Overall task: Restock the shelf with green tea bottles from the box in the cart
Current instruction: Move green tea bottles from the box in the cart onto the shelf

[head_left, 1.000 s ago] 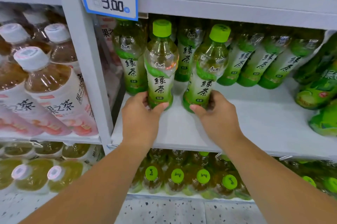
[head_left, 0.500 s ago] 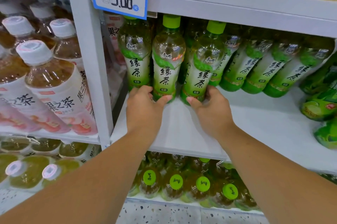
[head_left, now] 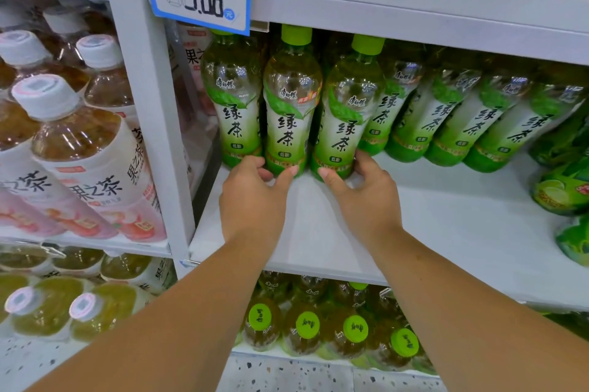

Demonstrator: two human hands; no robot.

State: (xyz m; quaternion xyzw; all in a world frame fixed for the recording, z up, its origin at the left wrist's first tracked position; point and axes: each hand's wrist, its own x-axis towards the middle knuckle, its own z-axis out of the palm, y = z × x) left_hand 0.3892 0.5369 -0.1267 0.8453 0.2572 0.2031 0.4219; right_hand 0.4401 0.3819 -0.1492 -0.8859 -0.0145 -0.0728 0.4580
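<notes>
Green tea bottles (head_left: 234, 111) line the back of the shelf (head_left: 446, 232). My left grip (head_left: 255, 197) clasps the base of one upright bottle (head_left: 291, 117), and my right grip (head_left: 366, 200) clasps its neighbour (head_left: 349, 124) (labels facing out). I'd seat both flat and snug against the row, then let go gently so neither tips.
</notes>
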